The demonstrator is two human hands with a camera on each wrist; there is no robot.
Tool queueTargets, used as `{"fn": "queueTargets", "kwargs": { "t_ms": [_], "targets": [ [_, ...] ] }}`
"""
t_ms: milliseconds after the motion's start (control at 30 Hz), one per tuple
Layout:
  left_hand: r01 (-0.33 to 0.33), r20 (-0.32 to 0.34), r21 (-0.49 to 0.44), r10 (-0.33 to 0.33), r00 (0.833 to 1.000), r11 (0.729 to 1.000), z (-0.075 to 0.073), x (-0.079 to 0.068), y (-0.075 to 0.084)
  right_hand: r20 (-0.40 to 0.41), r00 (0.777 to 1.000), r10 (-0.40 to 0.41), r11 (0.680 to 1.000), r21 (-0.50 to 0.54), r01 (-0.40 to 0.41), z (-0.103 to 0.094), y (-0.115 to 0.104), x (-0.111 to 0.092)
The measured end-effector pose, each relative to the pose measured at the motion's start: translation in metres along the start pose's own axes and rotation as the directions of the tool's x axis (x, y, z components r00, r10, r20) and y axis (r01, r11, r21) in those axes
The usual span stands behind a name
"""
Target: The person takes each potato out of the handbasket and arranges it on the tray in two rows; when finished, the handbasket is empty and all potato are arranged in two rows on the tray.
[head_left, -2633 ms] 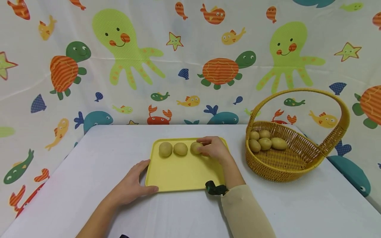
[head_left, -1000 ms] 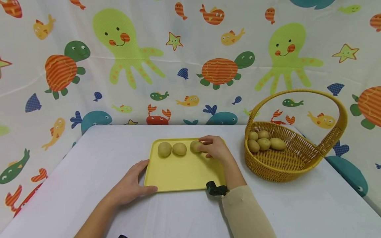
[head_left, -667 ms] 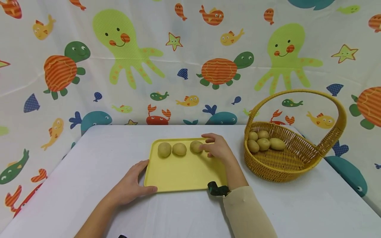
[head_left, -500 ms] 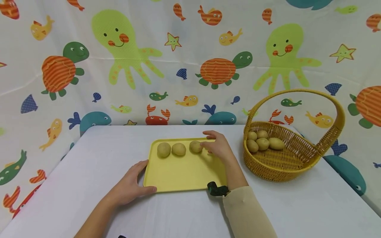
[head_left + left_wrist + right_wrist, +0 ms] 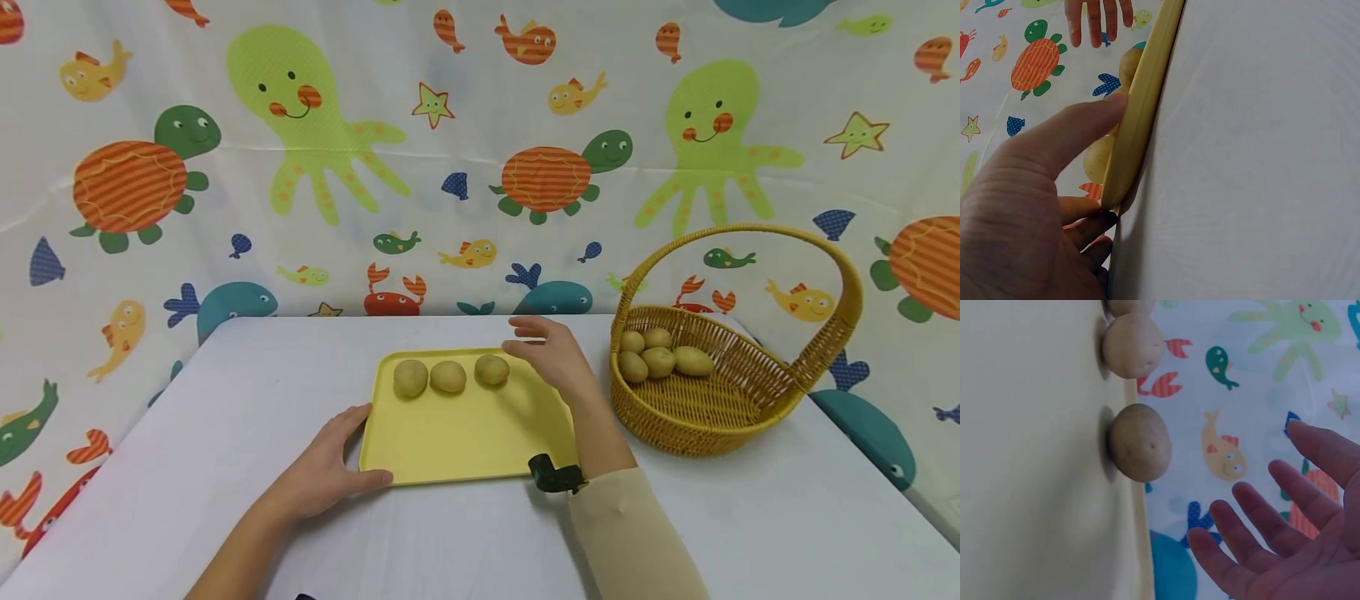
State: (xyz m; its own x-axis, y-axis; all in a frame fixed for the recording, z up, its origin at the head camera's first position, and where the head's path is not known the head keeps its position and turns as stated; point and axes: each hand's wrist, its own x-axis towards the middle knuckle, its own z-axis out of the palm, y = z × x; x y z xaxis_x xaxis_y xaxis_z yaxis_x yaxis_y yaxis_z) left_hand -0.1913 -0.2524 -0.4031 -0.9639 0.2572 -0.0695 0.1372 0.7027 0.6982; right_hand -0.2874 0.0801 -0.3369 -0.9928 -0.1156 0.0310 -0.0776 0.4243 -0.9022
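Three potatoes sit in a row along the far side of the yellow tray (image 5: pixel 465 433): a left one (image 5: pixel 410 378), a middle one (image 5: pixel 448 377) and a right one (image 5: pixel 492 370). My left hand (image 5: pixel 330 467) holds the tray's near left corner, thumb at the front rim and fingers at the left side; the left wrist view shows the thumb (image 5: pixel 1085 128) against the rim. Over the tray's far right part, my right hand (image 5: pixel 551 354) hovers with fingers spread and nothing in it. In the right wrist view a gap separates those fingers (image 5: pixel 1260 519) from the nearest potato (image 5: pixel 1140 443).
A wicker basket (image 5: pixel 675 429) with a tall handle stands right of the tray, close to my right forearm. Several potatoes (image 5: pixel 659 362) lie in its left part. White cloth (image 5: pixel 262 392) covers the table, and a sea-animal curtain (image 5: pixel 465 167) hangs behind.
My right hand has let go of the right potato and moved up and away to the right. The potato stays on the tray. My left hand keeps its place at the corner.
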Motion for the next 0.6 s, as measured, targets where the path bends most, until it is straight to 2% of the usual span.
{"fn": "queueTargets", "kwargs": {
  "t_ms": [333,600],
  "targets": [
    [-0.008,-0.007,-0.008,0.008,1.0,1.0,0.002,0.0,-0.001,0.025,0.997,-0.076,0.997,-0.022,0.076,-0.014,-0.016,-0.015],
    [-0.006,-0.013,-0.012,0.005,1.0,1.0,0.002,0.0,-0.001,0.031,0.994,-0.107,0.994,-0.017,0.107,-0.027,-0.016,-0.021]
  ]
}}
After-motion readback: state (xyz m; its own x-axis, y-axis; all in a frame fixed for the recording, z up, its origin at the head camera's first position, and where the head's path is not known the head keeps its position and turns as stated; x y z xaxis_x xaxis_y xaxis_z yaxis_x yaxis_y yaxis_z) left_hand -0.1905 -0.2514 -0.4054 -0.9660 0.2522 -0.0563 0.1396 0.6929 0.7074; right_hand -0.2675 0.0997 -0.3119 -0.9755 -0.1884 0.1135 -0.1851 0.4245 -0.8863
